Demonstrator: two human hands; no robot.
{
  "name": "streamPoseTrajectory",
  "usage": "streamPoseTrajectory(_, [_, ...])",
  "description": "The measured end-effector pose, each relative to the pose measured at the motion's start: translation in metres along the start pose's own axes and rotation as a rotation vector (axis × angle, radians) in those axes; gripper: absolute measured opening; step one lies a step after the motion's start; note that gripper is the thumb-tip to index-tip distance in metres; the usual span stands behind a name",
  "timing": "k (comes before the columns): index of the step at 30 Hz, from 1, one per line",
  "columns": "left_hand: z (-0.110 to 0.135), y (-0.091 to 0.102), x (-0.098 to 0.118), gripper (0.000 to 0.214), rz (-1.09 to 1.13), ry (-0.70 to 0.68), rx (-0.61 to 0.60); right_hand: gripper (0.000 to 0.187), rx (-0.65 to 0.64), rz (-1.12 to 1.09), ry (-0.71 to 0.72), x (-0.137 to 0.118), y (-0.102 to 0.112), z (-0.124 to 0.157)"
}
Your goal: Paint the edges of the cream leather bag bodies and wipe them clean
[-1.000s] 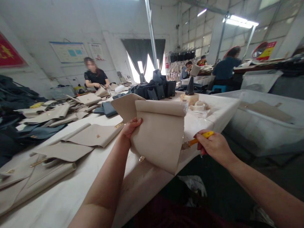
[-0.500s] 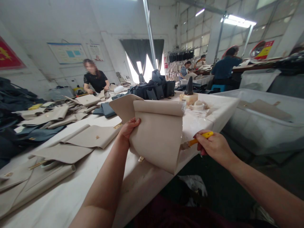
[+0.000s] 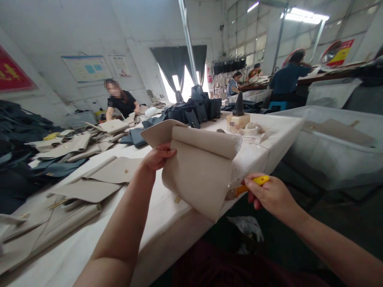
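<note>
My left hand [image 3: 157, 156] is closed on the left edge of a beige leather piece [image 3: 200, 171], holding it up above the table's near edge with its top rolled over. My right hand [image 3: 267, 195] grips a yellow-handled tool [image 3: 249, 184]. The tool's tip touches the lower right edge of the beige piece. Both of my forearms reach in from the bottom of the view.
The white table [image 3: 167, 223] bears flat beige pieces [image 3: 112, 171], dark blue pieces [image 3: 136, 136], dark bags [image 3: 194, 107] and a black cone on a block [image 3: 238, 115]. A grey bin [image 3: 335, 155] stands on the right. A person [image 3: 119, 101] works at the far left; others sit beyond.
The beige piece has tilted a little, its rolled top now sloping down to the right. My hands keep their grips. The view has shifted slightly.
</note>
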State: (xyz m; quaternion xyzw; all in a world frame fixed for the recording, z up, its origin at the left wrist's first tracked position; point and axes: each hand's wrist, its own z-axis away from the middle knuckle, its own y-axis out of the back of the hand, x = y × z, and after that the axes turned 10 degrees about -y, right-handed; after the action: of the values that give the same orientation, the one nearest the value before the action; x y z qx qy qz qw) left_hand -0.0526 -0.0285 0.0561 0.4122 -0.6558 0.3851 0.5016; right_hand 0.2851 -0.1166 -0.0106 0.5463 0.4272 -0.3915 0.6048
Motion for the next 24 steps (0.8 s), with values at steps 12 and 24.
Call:
streamPoseTrajectory(12, [0.031, -0.023, -0.005, 0.032, -0.04, -0.191, 0.306, 0.038, 0.022, -0.079, -0.008, 0.01, 0.001, 0.001])
streamPoseTrajectory(24, [0.055, -0.024, -0.023, 0.032, -0.008, -0.225, 0.37, 0.035, 0.079, -0.111, 0.042, 0.004, -0.002, 0.013])
